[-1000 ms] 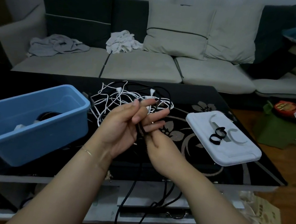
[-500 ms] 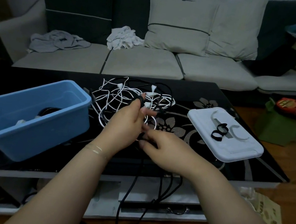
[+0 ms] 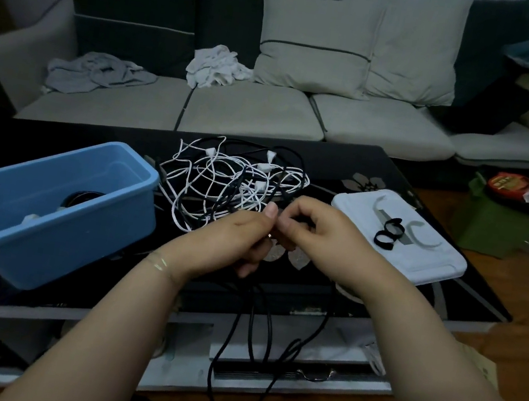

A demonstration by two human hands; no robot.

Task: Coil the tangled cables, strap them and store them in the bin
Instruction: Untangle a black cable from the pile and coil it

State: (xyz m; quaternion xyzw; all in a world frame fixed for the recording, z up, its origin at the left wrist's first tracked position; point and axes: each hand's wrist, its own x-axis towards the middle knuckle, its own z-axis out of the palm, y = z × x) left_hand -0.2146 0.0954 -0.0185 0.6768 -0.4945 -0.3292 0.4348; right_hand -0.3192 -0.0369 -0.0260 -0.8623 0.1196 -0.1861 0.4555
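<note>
At the left of the black worktop (image 3: 399,173) sits the blue bin (image 3: 47,207), its long axis running from the near left toward the far right; a dark coil and something pale lie inside it. Just right of the bin, the tangle of white and black cables (image 3: 223,187) spreads across the middle of the worktop, with no clear direction to it. In front of that pile the two hands meet, knuckles up, forearms reaching in from the near edge. The left hand (image 3: 236,241) is curled around a black cable (image 3: 249,354), thumb raised toward the other hand. The right hand (image 3: 320,233) pinches the same cable just beside it, fingers bent. From the hands the black cable hangs in long loops, its axis roughly vertical, down past the worktop's front edge toward the floor. Further right lies a white lid (image 3: 418,269), long axis angled near right, carrying black straps (image 3: 389,234) and pale curved ones.
</note>
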